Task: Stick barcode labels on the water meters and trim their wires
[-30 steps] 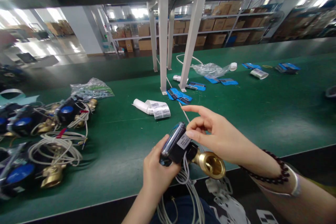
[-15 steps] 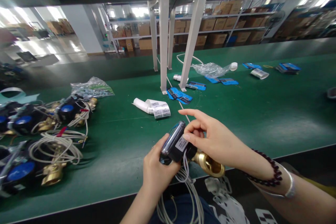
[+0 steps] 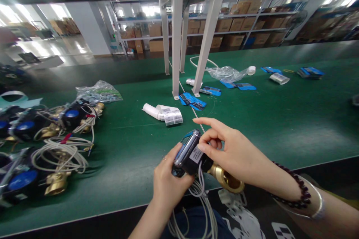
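Observation:
My left hand (image 3: 171, 179) grips a black water meter (image 3: 189, 153) with a grey-rimmed head and a brass pipe body (image 3: 228, 179). A white printed label (image 3: 195, 155) lies on the side of the meter. The thumb of my right hand (image 3: 224, 142) touches this label's right edge; its index finger stretches out to the left and the other fingers are curled. A coil of grey cable (image 3: 206, 201) hangs from the meter toward my lap. The meter is tilted, its face turned mostly away from view.
More brass meters with blue caps (image 3: 24, 179) and coiled cables stand at left. Beyond the hands lie a label roll (image 3: 172, 115), blue cards (image 3: 192, 101) and a plastic bag (image 3: 228, 74). Metal posts (image 3: 176, 44) rise from the green bench (image 3: 120, 145). White cut-outs (image 3: 244, 216) lie below its edge.
The meter and both hands have shifted very slightly to the right in view. My right thumb stays at the label's edge and my left hand keeps its grip.

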Demonstrator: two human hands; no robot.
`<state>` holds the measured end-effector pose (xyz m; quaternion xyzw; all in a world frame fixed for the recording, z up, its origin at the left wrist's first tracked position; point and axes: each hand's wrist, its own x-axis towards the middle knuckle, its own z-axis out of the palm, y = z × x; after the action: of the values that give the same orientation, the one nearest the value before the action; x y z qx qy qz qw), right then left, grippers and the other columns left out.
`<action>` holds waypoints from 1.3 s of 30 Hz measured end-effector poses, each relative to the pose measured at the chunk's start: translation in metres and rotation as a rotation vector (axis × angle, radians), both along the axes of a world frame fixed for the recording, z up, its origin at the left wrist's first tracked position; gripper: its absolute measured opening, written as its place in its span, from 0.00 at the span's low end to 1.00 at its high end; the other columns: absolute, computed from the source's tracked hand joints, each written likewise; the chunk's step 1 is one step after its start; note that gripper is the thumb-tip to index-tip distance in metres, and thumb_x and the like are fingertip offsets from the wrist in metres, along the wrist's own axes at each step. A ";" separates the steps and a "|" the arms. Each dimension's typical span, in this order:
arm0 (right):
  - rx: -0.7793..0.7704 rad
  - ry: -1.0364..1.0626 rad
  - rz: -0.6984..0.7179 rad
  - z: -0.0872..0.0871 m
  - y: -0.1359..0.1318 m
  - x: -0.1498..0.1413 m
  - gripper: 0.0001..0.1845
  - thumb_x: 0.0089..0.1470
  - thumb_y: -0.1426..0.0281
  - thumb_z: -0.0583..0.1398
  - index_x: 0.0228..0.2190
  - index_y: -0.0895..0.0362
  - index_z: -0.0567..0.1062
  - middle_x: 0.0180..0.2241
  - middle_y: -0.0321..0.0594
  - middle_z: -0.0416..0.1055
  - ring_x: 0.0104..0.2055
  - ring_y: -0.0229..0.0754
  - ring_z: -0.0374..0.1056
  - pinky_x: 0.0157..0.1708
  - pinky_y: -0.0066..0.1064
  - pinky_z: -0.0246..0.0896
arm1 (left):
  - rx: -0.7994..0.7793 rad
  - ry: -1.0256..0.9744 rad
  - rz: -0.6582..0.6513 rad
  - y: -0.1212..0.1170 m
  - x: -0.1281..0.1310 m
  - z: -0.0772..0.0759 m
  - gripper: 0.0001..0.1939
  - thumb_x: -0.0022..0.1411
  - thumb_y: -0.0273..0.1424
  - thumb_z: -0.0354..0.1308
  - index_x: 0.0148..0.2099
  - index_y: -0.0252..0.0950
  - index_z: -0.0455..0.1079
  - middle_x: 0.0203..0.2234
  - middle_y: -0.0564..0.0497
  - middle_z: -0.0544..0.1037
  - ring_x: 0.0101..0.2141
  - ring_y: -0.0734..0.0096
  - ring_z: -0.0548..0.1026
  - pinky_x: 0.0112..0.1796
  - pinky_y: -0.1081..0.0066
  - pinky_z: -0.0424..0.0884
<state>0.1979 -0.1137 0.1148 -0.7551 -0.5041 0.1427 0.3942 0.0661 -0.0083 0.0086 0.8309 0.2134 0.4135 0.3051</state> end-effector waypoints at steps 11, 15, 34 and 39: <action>0.144 -0.154 -0.031 -0.006 -0.009 -0.009 0.24 0.51 0.76 0.55 0.50 0.53 0.67 0.26 0.32 0.73 0.27 0.38 0.63 0.32 0.30 0.61 | 0.117 -0.016 -0.009 -0.004 -0.002 0.000 0.27 0.48 0.26 0.63 0.53 0.35 0.68 0.45 0.45 0.78 0.42 0.61 0.79 0.44 0.67 0.76; 0.225 -0.072 -0.066 -0.013 -0.016 -0.010 0.22 0.52 0.74 0.57 0.49 0.51 0.66 0.26 0.32 0.73 0.25 0.38 0.62 0.29 0.31 0.61 | 0.124 -0.025 -0.018 -0.005 -0.002 -0.001 0.28 0.47 0.24 0.63 0.53 0.35 0.68 0.46 0.45 0.78 0.42 0.62 0.78 0.45 0.69 0.75; 0.072 0.352 -0.026 0.001 -0.004 -0.002 0.27 0.43 0.73 0.57 0.48 0.56 0.64 0.22 0.31 0.68 0.21 0.34 0.55 0.20 0.25 0.55 | 0.105 0.016 -0.002 -0.005 -0.002 0.003 0.30 0.45 0.25 0.64 0.53 0.36 0.68 0.46 0.46 0.78 0.41 0.61 0.79 0.45 0.67 0.76; 0.084 0.289 -0.042 -0.002 -0.006 -0.002 0.26 0.45 0.74 0.58 0.48 0.55 0.65 0.23 0.31 0.70 0.21 0.35 0.56 0.22 0.26 0.57 | 0.113 -0.003 0.001 -0.006 0.000 0.004 0.29 0.46 0.26 0.64 0.53 0.35 0.69 0.46 0.45 0.78 0.42 0.61 0.79 0.45 0.66 0.76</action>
<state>0.1962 -0.1198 0.1127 -0.7201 -0.4317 0.2203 0.4966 0.0662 -0.0138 0.0122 0.8461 0.1896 0.4262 0.2581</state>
